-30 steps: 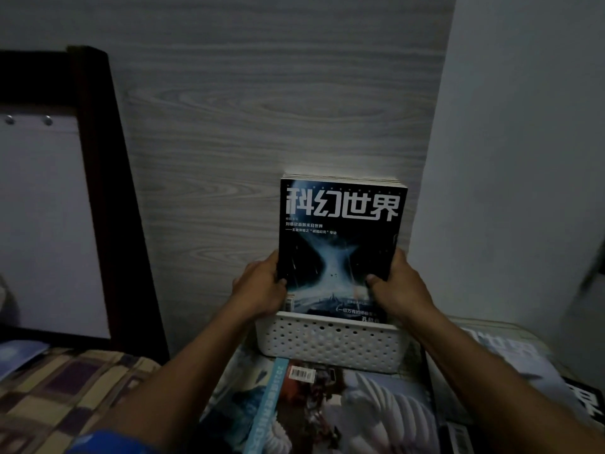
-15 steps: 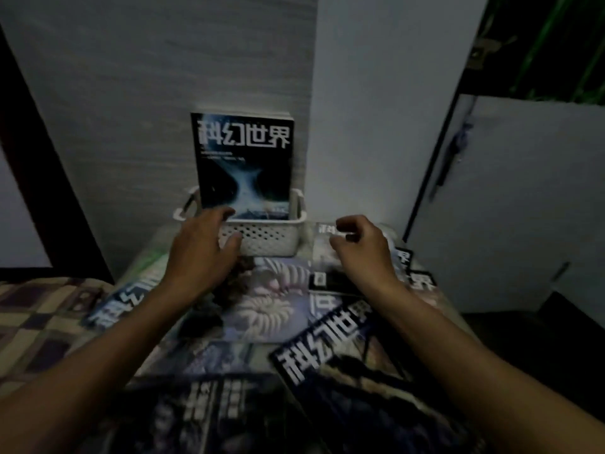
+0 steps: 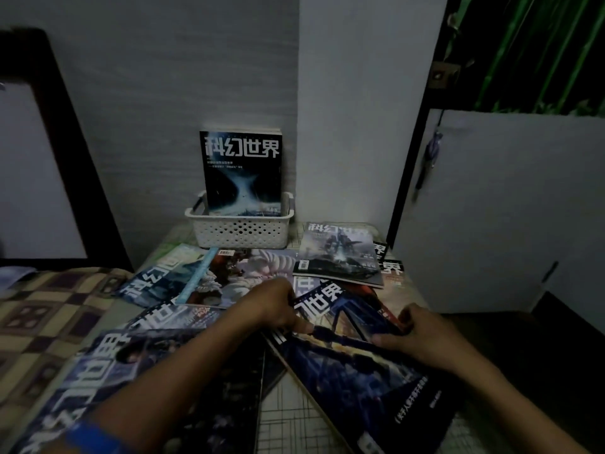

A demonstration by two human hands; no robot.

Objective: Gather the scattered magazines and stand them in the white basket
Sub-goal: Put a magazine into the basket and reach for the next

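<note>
A white perforated basket (image 3: pixel 240 232) stands against the back wall with a stack of dark magazines (image 3: pixel 241 172) upright in it. Several more magazines lie scattered flat in front of it. A large dark blue magazine (image 3: pixel 357 365) lies tilted in the near middle. My left hand (image 3: pixel 278 306) rests on its upper left edge, fingers curled onto the cover. My right hand (image 3: pixel 422 335) presses on its right edge, fingers bent around it. The magazine still lies flat on the surface.
A grey magazine (image 3: pixel 340 257) lies right of the basket. Other covers lie at the left (image 3: pixel 163 276) and near left (image 3: pixel 65 394). A checked blanket (image 3: pixel 39 316) covers the left side. A white panel (image 3: pixel 491 208) stands at the right beside the surface's edge.
Both hands let go of the magazines standing in the basket and drew back toward me. They now lie on the large dark blue magazine. The view tilted down.
</note>
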